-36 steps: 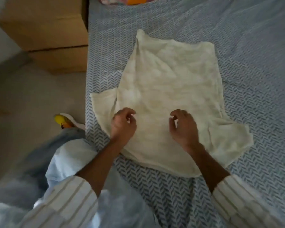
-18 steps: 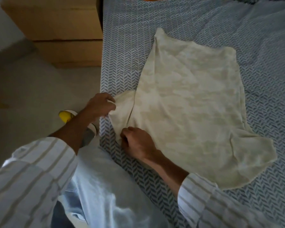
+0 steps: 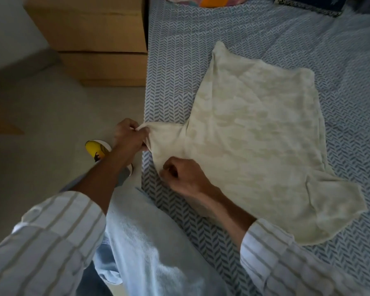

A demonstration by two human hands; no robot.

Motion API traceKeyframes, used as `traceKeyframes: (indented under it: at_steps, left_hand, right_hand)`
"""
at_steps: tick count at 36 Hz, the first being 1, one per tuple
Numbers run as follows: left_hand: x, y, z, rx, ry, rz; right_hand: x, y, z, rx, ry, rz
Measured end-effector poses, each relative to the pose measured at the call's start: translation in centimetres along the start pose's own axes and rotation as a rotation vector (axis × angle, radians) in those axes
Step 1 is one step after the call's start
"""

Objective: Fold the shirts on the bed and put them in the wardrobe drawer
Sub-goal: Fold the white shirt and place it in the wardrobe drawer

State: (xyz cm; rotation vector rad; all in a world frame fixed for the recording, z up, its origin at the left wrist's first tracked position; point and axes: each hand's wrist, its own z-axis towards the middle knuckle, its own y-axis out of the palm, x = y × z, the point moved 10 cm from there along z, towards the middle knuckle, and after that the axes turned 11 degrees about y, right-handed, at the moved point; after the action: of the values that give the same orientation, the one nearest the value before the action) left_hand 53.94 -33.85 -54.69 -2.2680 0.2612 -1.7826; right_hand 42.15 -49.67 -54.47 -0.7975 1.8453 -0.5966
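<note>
A cream short-sleeved shirt (image 3: 254, 133) lies spread flat on the bed (image 3: 179, 60), which has a blue-and-white herringbone sheet. Its left sleeve reaches the bed's left edge. My left hand (image 3: 128, 135) pinches the end of that sleeve just past the edge. My right hand (image 3: 184, 176) grips the sleeve's lower edge near the shoulder, fingers curled into the cloth. The right sleeve lies flat at the lower right.
A wooden drawer unit (image 3: 98, 39) stands on the floor left of the bed. A yellow-and-white shoe (image 3: 96, 150) shows under my left arm. Colourful cloth (image 3: 201, 0) and a dark item (image 3: 308, 5) lie at the bed's far end.
Both hands left the shirt's middle and went to the left sleeve. The left hand now pulls the sleeve end out toward the bed edge while the right holds its lower edge.
</note>
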Motion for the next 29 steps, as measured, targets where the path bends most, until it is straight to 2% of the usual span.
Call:
traceKeyframes:
  at_steps: [2, 5, 7, 11, 13, 15, 16, 18, 21, 22, 24, 26, 29]
  left_hand:
    - [2.3, 0.7, -0.4, 0.000, 0.143, 0.112]
    - [6.3, 3.4, -2.0, -0.060, 0.383, 0.207]
    - [8.8, 6.4, -3.6, -0.120, 0.486, 0.217]
    - [12.5, 14.2, -8.0, -0.275, 0.560, 0.165]
    - [13.1, 19.0, -11.1, -0.463, 0.539, 0.065]
    - [12.6, 22.8, -14.3, -0.670, 0.469, -0.035]
    - [12.1, 23.9, -15.5, -0.728, 0.473, -0.014]
    - [11.4, 24.3, -17.6, -0.760, 0.598, 0.142]
    - [9.3, 22.5, -19.4, -0.623, 0.856, 0.607]
    - [8.0, 21.8, -19.4, -0.590, 0.860, 0.783]
    - [4.9, 20.5, -19.2, -0.601, 0.750, 1.055]
    - [2.9, 19.7, -19.3, -0.649, 0.639, 1.143]
    - [2.7, 19.6, -20.0, -0.722, 0.602, 1.144]
  right_hand:
    - [1.3, -2.3, 0.7, 0.034, 0.152, 0.304]
    - [4.5, -5.4, 0.8, 0.044, 0.421, 0.909]
    - [6.5, -7.0, 0.7, -0.027, 0.522, 1.107]
    - [10.2, -10.4, 0.1, -0.127, 0.555, 1.314]
    - [12.2, -12.2, -0.3, -0.151, 0.512, 1.425]
    - [13.4, -13.2, -0.8, -0.279, 0.436, 1.538]
    - [14.3, -13.5, -1.2, -0.321, 0.427, 1.549]
    - [16.5, -13.7, -2.2, -0.312, 0.488, 1.465]
    - [20.5, -14.3, -3.1, -0.109, 0.652, 1.183]
    - [21.6, -14.7, -3.3, -0.019, 0.690, 1.075]
    - [22.5, -15.4, -3.3, 0.104, 0.707, 0.944]
    - [22.4, -15.5, -3.4, 0.160, 0.696, 0.939]
    - [22.5, -16.2, -3.6, 0.223, 0.675, 0.968]
